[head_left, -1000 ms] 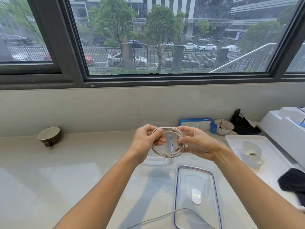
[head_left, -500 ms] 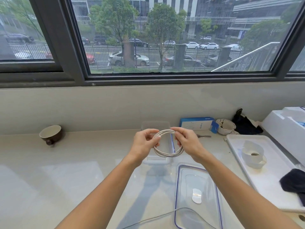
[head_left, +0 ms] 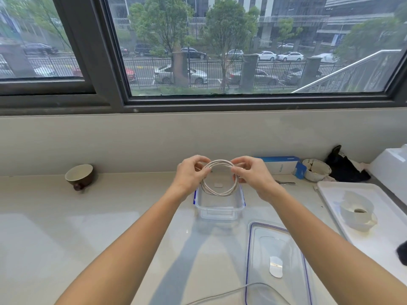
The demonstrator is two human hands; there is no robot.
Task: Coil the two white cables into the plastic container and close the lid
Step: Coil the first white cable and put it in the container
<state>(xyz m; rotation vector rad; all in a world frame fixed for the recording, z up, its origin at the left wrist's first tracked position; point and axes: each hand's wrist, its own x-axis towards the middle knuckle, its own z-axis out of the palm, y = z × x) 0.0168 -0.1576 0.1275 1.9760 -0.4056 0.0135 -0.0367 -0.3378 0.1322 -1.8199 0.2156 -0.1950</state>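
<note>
A white cable (head_left: pixel 220 192) is wound into a round coil and held upright just above the open clear plastic container (head_left: pixel 218 213). My left hand (head_left: pixel 190 175) pinches the coil's left side and my right hand (head_left: pixel 251 172) pinches its right side. The container's clear lid (head_left: pixel 279 245) with a blue rim lies flat on the counter, nearer to me and to the right. A second white cable (head_left: pixel 222 294) runs loose across the counter's near edge and over the lid's front.
A brown cup (head_left: pixel 79 176) lies tipped at the back left. A blue and white box (head_left: pixel 284 168), a white bowl (head_left: pixel 316 169) and a black cloth (head_left: pixel 345 167) sit against the back wall. A white tray (head_left: pixel 374 241) with a white cup occupies the right.
Both hands have carried the coiled cable away from me and down over the open container. The coil looks tighter and rounder.
</note>
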